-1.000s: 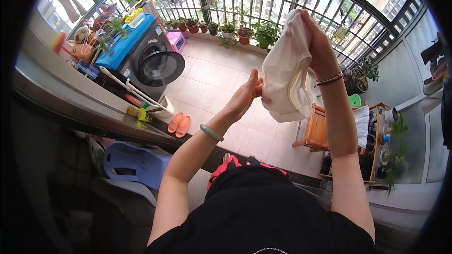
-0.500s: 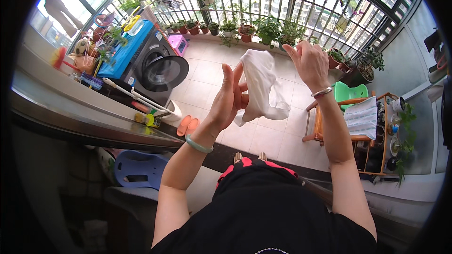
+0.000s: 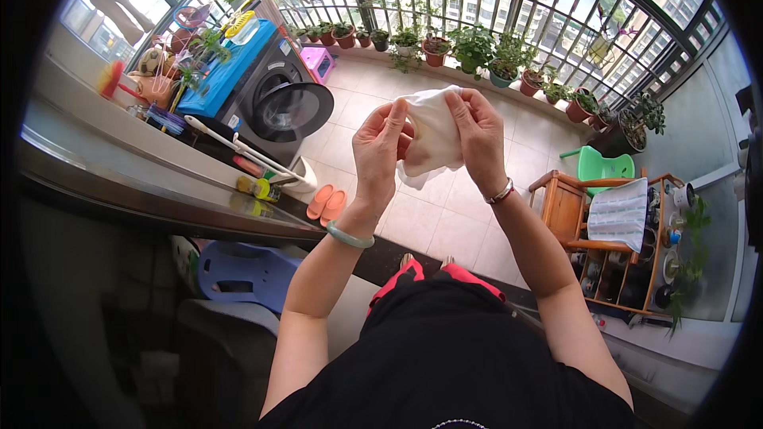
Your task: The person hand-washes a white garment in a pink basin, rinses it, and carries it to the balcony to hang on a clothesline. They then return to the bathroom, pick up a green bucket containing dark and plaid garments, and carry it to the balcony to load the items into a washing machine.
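Both hands are raised in front of the chest, over a tiled balcony floor. A white cloth is bunched between them.

Left hand: fingers curled, thumb and fingertips pinching the cloth's left edge; grip closed on the fabric. A pale green bangle sits on that wrist.

Right hand: fingers bent over the cloth's upper right part, thumb in front; grip also closed on the fabric. A thin bracelet is on that wrist.

The cloth is held in the air, clear of the floor. Its lower folds hang just below the hands. What kind of garment or rag it is cannot be told from this angle.

Around:
- Front-loading washer to the left, with a blue cover on top and its round door open.
- Pair of orange slippers on the floor near the washer, below the left hand.
- Row of potted plants along the barred railing at the far side.
- Green plastic chair to the right, well apart from the hands.
- Wooden rack at right, a striped towel draped over it.
- Blue stool at lower left, behind a dark ledge.
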A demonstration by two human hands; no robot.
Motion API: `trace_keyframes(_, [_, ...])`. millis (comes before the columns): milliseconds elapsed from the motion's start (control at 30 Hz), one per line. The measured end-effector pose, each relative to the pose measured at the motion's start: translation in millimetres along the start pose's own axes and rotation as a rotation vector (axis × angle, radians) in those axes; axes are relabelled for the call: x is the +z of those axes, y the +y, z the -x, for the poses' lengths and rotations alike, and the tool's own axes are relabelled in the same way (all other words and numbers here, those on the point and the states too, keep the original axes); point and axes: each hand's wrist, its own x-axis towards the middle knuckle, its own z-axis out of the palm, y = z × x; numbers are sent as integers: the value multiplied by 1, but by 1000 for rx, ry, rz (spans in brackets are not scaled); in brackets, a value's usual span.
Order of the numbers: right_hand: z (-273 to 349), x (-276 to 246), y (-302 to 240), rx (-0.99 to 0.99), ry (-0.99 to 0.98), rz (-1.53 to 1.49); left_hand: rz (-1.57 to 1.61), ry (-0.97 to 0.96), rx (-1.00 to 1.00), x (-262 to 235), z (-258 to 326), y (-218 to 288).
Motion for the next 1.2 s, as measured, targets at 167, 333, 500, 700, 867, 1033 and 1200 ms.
trace_keyframes(167, [-6, 3, 0, -206, 71, 302, 77, 140, 187, 24, -8, -6])
trace_keyframes(333, [-12, -15, 1, -245, 145, 442, -98, 257, 302, 24, -11, -5])
trace_keyframes(500, [-17, -22, -2, -6, 100, 186, 73, 225, 191, 14, -16, -15])
trace_keyframes(700, [-29, -40, -7, 208, -13, -266, 72, -208, -302, 15, -4, -18])
trace_keyframes(867, [-38, -62, -19, 285, -144, -258, -285, -632, -288, 15, 20, -48])
trace_keyframes(1033, [-33, -92, 3, 345, -390, 47, -31, -448, -146, 34, -5, -13])
trace_keyframes(1200, [-44, -113, 7, 302, -152, 39, -489, -406, -211, 20, -19, -12])
